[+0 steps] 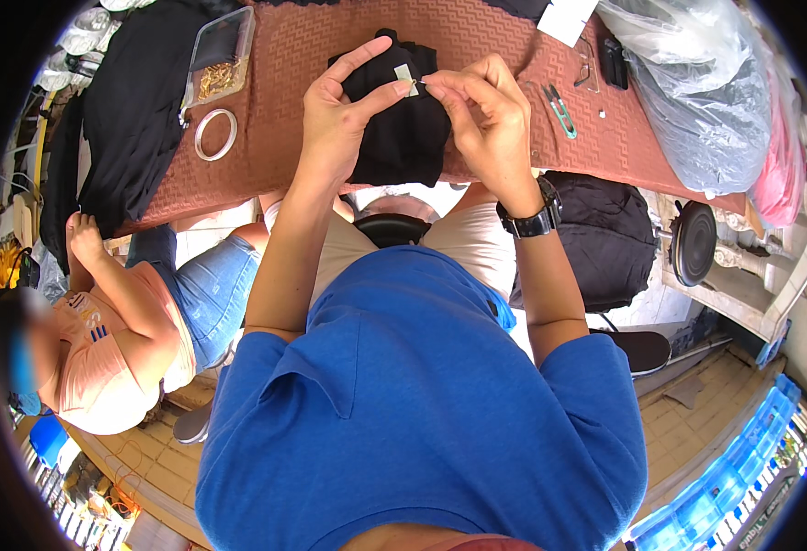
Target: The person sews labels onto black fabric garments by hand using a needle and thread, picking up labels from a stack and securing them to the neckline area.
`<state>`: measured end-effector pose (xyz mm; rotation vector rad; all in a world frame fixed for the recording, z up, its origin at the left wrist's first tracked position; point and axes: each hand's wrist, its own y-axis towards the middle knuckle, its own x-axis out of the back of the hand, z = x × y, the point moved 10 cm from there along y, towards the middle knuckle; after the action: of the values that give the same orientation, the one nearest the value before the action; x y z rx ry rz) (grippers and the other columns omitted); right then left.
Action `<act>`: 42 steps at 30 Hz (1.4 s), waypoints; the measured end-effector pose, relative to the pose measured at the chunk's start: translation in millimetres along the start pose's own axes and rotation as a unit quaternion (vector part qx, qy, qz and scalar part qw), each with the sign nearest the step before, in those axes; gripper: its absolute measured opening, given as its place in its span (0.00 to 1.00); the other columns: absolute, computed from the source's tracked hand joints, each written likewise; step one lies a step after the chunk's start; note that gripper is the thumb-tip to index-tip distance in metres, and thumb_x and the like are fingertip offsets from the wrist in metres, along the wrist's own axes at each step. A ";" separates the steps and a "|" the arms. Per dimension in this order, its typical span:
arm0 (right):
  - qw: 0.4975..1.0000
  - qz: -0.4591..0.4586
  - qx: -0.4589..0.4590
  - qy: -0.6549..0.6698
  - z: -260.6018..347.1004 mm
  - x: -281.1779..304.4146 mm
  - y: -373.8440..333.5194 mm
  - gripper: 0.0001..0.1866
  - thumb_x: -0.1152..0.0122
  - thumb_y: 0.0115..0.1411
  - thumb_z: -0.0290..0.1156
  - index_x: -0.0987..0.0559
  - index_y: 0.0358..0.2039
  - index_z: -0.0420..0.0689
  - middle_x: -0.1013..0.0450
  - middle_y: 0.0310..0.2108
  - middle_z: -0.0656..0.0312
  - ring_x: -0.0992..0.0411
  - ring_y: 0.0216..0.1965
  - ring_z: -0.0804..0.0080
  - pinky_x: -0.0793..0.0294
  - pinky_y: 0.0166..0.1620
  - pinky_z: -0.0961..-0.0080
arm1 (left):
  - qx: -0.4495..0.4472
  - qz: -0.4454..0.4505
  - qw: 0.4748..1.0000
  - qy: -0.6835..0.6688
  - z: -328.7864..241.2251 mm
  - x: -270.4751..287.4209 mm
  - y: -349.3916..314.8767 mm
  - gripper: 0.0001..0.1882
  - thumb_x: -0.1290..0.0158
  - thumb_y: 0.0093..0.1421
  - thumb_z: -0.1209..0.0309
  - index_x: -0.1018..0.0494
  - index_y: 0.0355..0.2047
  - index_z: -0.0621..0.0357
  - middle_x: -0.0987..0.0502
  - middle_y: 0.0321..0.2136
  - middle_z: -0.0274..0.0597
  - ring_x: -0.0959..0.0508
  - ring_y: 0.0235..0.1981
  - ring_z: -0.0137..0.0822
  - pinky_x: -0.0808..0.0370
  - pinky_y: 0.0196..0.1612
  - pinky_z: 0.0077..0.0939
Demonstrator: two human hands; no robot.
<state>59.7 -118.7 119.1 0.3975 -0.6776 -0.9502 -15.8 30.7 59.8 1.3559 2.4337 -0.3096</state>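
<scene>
A folded black garment (406,138) lies at the table's near edge in front of me, with a small pale label (404,75) on it. My left hand (337,115) grips the garment; its thumb presses on the label's lower end and the index finger stretches out past it. Its other fingers are mostly hidden. Just right of the label, my right hand (488,110) is closed in a pinch, thumb against index finger. Whatever sits in that pinch is too small to name. A dark watch is on my right wrist.
On the brown patterned cloth (275,110) are a clear box of gold-coloured small pieces (217,81), a white ring (215,135) and green thread snips (560,112). Plastic-wrapped bundles (697,92) fill the right. A person (128,340) at left handles black cloth (137,101).
</scene>
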 end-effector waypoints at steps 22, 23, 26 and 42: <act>0.996 0.019 -0.038 0.082 -17.1 -1.7 -1.5 0.06 0.32 0.56 0.19 0.14 0.34 0.42 0.28 0.27 0.63 0.29 0.26 0.75 0.29 0.30 0.78 | 0.035 0.038 0.998 0.028 3.5 -4.9 -4.9 0.29 0.37 0.56 0.83 0.28 0.59 0.64 0.18 0.41 0.41 0.18 0.42 0.26 0.23 0.49 0.19; 0.995 0.029 -0.048 0.087 -19.3 -2.5 -1.9 0.06 0.32 0.56 0.20 0.14 0.34 0.42 0.28 0.27 0.64 0.29 0.26 0.76 0.29 0.30 0.78 | 0.041 0.042 0.998 0.029 4.2 -4.9 -5.1 0.29 0.37 0.56 0.83 0.28 0.59 0.63 0.18 0.41 0.41 0.18 0.42 0.26 0.23 0.50 0.19; 0.991 0.053 -0.074 0.099 -25.0 -5.2 -3.5 0.05 0.31 0.56 0.20 0.14 0.33 0.42 0.27 0.27 0.64 0.28 0.26 0.77 0.29 0.31 0.79 | 0.050 0.047 0.997 0.033 4.6 -6.1 -6.0 0.29 0.37 0.56 0.83 0.28 0.59 0.63 0.18 0.41 0.41 0.19 0.42 0.27 0.23 0.50 0.20; 0.999 0.049 0.007 0.005 14.8 -11.8 3.9 0.07 0.36 0.57 0.17 0.17 0.37 0.39 0.28 0.37 0.56 0.25 0.36 0.60 0.23 0.40 0.68 | -0.074 0.000 0.975 0.212 -5.9 -0.3 1.1 0.27 0.34 0.54 0.81 0.25 0.56 0.63 0.17 0.41 0.40 0.19 0.40 0.24 0.22 0.45 0.17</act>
<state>47.2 -106.9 128.0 0.3784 -0.6887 -0.8501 -15.8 33.1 65.3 1.4751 2.7256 0.1813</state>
